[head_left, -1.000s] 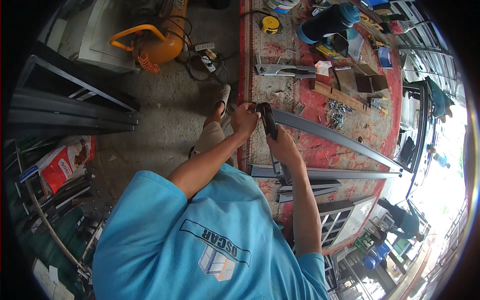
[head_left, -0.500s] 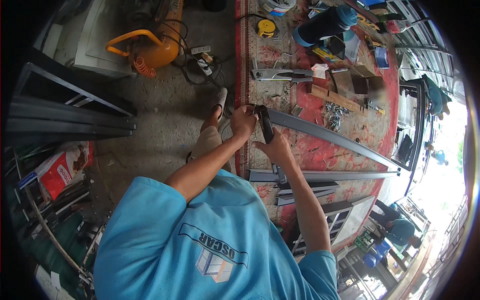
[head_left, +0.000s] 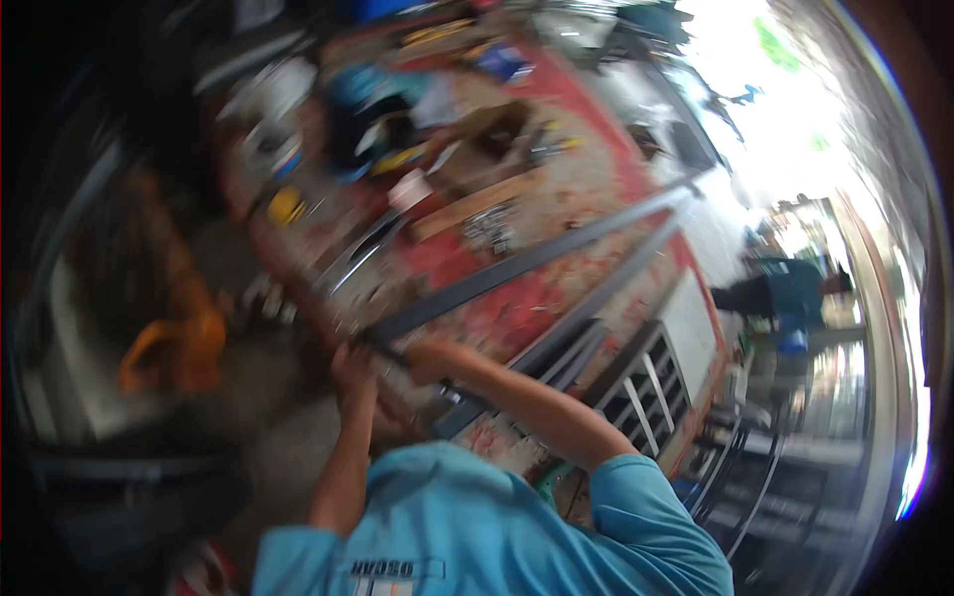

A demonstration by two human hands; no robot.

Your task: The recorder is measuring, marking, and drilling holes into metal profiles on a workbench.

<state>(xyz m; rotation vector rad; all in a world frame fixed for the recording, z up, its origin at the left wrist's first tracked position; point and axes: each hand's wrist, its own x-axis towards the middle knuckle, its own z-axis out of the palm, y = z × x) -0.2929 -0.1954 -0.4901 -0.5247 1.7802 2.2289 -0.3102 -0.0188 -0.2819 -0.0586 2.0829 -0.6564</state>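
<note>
Metal bar [head_left: 537,256] apparently lies across workbench [head_left: 596,129].

Matt grey metal bar [head_left: 537,256] lies on worn red cloth [head_left: 556,298], beside a pale wood plank [head_left: 475,206].

One camera sits on the person's head and looks down past the blue shirt [head_left: 477,526] at the red table [head_left: 556,288]. It is close to the arms and far from the bright doorway. The picture is blurry, and straight bars bend near its round edge.
</note>
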